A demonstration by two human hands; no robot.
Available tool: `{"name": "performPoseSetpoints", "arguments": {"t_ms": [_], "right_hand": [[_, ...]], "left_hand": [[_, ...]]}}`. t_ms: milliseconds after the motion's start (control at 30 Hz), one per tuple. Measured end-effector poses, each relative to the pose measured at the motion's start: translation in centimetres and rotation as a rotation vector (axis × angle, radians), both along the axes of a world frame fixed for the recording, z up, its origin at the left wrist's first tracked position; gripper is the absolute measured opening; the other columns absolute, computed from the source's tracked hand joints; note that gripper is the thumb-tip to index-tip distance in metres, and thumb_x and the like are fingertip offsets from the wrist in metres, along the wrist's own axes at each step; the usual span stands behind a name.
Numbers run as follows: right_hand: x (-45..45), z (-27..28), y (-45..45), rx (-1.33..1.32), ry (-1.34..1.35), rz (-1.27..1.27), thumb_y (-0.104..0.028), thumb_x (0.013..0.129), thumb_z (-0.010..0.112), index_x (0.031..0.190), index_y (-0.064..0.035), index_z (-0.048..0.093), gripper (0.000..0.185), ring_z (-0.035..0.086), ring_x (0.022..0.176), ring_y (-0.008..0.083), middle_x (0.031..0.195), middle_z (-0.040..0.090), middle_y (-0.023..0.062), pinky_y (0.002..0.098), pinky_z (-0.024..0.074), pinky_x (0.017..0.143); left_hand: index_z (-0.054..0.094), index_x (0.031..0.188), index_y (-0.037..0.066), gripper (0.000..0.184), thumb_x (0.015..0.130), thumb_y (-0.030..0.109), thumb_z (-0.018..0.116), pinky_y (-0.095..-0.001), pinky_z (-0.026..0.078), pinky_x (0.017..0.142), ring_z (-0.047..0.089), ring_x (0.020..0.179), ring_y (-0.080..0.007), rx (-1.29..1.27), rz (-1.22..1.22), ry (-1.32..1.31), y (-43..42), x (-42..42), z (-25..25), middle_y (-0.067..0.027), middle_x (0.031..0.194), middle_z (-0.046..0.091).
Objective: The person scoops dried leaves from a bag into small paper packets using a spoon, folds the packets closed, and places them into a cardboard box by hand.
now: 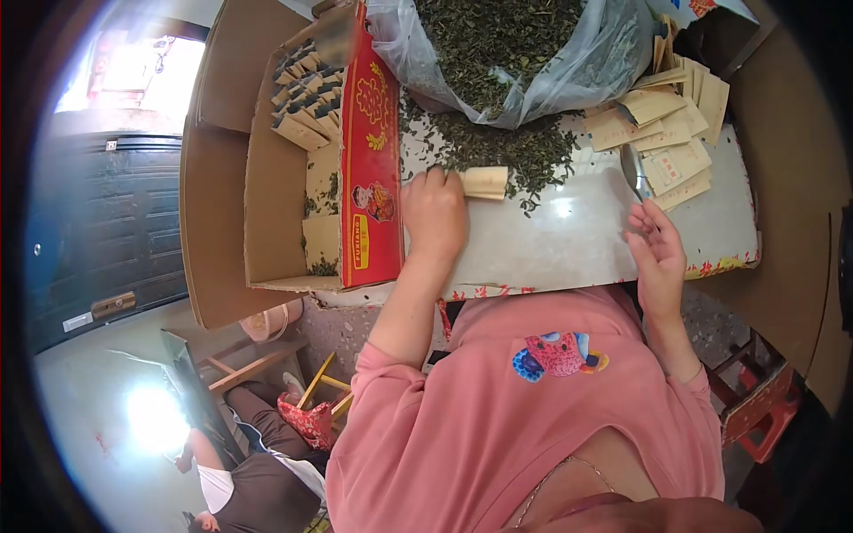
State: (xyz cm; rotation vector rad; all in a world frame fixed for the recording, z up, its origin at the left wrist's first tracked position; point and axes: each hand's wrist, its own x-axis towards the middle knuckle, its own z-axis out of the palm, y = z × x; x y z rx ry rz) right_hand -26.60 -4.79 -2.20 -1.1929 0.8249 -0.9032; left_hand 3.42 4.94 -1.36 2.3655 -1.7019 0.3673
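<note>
Pinching: left hand (435,209), closed on a paper packet (487,183) above the worktop (533,258), beside loose dried leaves (498,147).
Right hand (657,253): fingers bent around a metal scoop (632,167), near piled envelopes (677,164).

Single head-worn camera: wide view, dark rounded border. Faces forward and down over wearer's pink top (533,409). Left hand (435,213), right hand (659,253), counter (560,253) at close range; second person (267,493) farther off, lower left.

Apparently a packing workshop, dried leaves (498,49), paper packets (677,164), open carton (373,120)
</note>
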Motion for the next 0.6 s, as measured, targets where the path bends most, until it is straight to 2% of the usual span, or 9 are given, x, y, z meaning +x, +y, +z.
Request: {"name": "performPoseSetpoints", "arguments": {"t_ms": [233,300,333,367,400,467,567,600], "right_hand": [[0.5,0.6,0.7,-0.057,0.078,0.062,0.0,0.091,0.056,0.132,0.003,0.047,0.042,0.055,0.112,0.0177,0.124,0.057,0.0133,0.0303,0.0442,0.097],[0.8,0.8,0.8,-0.047,0.097,0.091,-0.001,0.092,0.057,0.129,0.003,0.05,0.038,0.057,0.109,0.0166,0.12,0.06,0.0121,0.0293,0.0445,0.096],[1.0,1.2,0.7,-0.09,0.169,0.163,-0.002,0.092,0.057,0.125,0.0029,0.053,0.033,0.058,0.106,0.0155,0.116,0.061,0.0106,0.0283,0.0447,0.094],[1.3,1.6,0.7,-0.133,0.241,0.237,-0.003,0.093,0.057,0.121,0.0028,0.056,0.029,0.059,0.104,0.0145,0.113,0.063,0.0092,0.0274,0.045,0.093],[1.9,1.8,0.8,-0.185,0.259,0.256,-0.004,0.092,0.057,0.115,0.0019,0.06,0.024,0.06,0.101,0.0143,0.109,0.065,0.0085,0.0269,0.0463,0.09],[2.8,2.2,0.9,-0.262,0.279,0.28,-0.005,0.092,0.058,0.114,0.0017,0.061,0.023,0.061,0.099,0.0154,0.108,0.065,0.0091,0.0275,0.0468,0.088],[4.0,3.2,0.8,-0.392,0.316,0.29,-0.005,0.09,0.059,0.111,0.0014,0.062,0.022,0.062,0.095,0.018,0.106,0.066,0.0107,0.0291,0.0478,0.085],[4.2,3.5,0.8,-0.445,0.328,0.28,-0.005,0.089,0.059,0.11,0.0013,0.063,0.021,0.062,0.093,0.0193,0.105,0.066,0.0116,0.0302,0.0482,0.084]], "left_hand": [[0.06,0.076,0.007,0.007,0.069,0.007,0.059,-0.0393,0.043,0.069,0.058,0.078,-0.026,-0.134,-0.089,-0.05,-1.9,-0.8,2.1,-0.007,0.081,0.059],[0.059,0.075,0.006,0.01,0.066,0.005,0.061,-0.0397,0.043,0.07,0.059,0.081,-0.0276,-0.218,-0.096,0.023,-0.3,-1.1,2.1,-0.0094,0.088,0.061],[0.057,0.077,0.004,0.015,0.064,0.001,0.063,-0.0421,0.044,0.072,0.059,0.085,-0.0312,-0.166,-0.091,0.105,0.3,-1.5,2.6,-0.013,0.095,0.062],[0.057,0.077,0.004,0.015,0.064,0.001,0.063,-0.0421,0.044,0.072,0.059,0.085,-0.0312,-0.166,-0.09,0.106,0.7,-1.8,2.3,-0.013,0.095,0.062],[0.055,0.082,0.003,0.019,0.065,0.0,0.063,-0.0438,0.044,0.074,0.058,0.086,-0.0327,-0.184,-0.104,0.167,1.0,-2.2,1.6,-0.0141,0.096,0.061],[0.053,0.087,0.003,0.024,0.065,-0.002,0.062,-0.0456,0.044,0.075,0.057,0.087,-0.0342,-0.205,-0.121,0.232,1.5,-2.6,0.2,-0.0152,0.097,0.06],[0.049,0.096,0.003,0.03,0.068,-0.003,0.061,-0.0469,0.043,0.078,0.057,0.09,-0.0357,-0.143,-0.163,0.326,2.0,-2.9,-1.0,-0.0164,0.101,0.059],[0.048,0.101,0.004,0.038,0.067,-0.005,0.062,-0.0463,0.043,0.081,0.057,0.091,-0.0362,-0.086,-0.121,0.365,2.1,-3.0,-0.9,-0.0165,0.103,0.059]]}}
